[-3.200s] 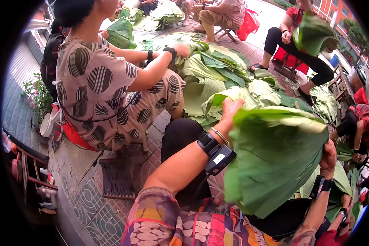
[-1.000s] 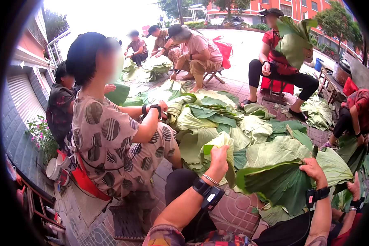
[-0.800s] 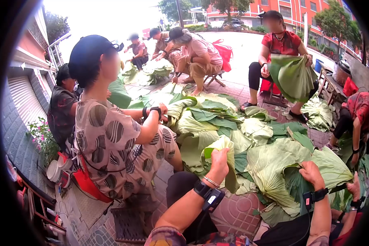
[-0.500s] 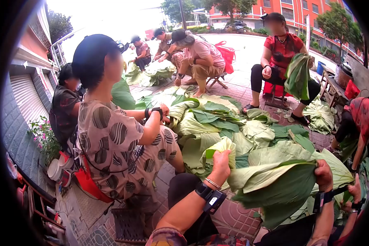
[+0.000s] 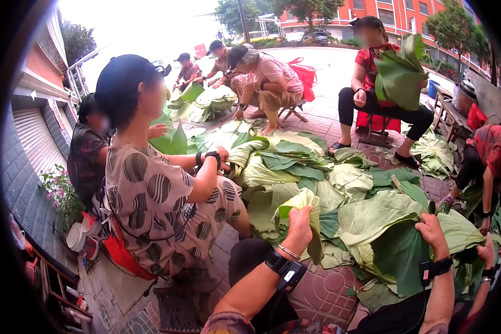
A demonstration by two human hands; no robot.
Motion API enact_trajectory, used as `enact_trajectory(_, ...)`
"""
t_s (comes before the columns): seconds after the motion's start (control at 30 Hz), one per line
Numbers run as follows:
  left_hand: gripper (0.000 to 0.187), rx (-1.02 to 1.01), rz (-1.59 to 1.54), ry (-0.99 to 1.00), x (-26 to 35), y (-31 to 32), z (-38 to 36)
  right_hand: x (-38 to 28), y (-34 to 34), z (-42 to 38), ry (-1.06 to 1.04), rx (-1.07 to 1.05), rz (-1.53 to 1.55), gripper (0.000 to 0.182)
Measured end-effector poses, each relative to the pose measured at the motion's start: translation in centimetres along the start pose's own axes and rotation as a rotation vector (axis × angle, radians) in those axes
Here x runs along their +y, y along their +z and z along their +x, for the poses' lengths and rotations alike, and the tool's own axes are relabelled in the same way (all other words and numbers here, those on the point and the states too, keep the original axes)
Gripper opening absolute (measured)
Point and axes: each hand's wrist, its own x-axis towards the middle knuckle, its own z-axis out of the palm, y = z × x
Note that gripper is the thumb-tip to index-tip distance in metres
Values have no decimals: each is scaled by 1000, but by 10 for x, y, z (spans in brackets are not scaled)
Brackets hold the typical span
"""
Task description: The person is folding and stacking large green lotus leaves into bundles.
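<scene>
My left hand (image 5: 299, 225) is closed round a folded light green leaf (image 5: 313, 209), whose end hangs down beside my wrist. To the right, my right hand (image 5: 432, 231) grips the edge of a large green leaf (image 5: 401, 259) that droops below it, dark green on one face. Both hands are above the near side of a wide heap of big leaves (image 5: 348, 183) spread on the paving. Bands and small black devices are on both wrists.
A person in a patterned shirt (image 5: 150, 183) sits close on the left. Others sit round the heap, one in red (image 5: 367, 67) holding leaves. At the right edge a person's hand (image 5: 487, 250) is near my right arm. White buckets (image 5: 77, 238) stand at the left.
The large leaf that stretched between my hands now hangs at my right hand, away from my left. My right hand has shifted slightly left. The person in red has lifted their leaves higher.
</scene>
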Motion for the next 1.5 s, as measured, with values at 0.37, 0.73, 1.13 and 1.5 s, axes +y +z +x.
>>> enact_trajectory(0.37,17,71,40,-21,5,3,-2,-53,3,-23,181,-468,573,36)
enact_trajectory(0.73,18,-14,46,9,-1,-3,3,-16,0,-1,237,-90,484,23)
enact_trajectory(1.13,15,9,26,2,8,2,-3,-15,13,-7,-85,-84,-528,23)
enact_trajectory(1.5,19,-82,43,-33,4,-3,2,-40,-7,-6,74,-135,1061,38)
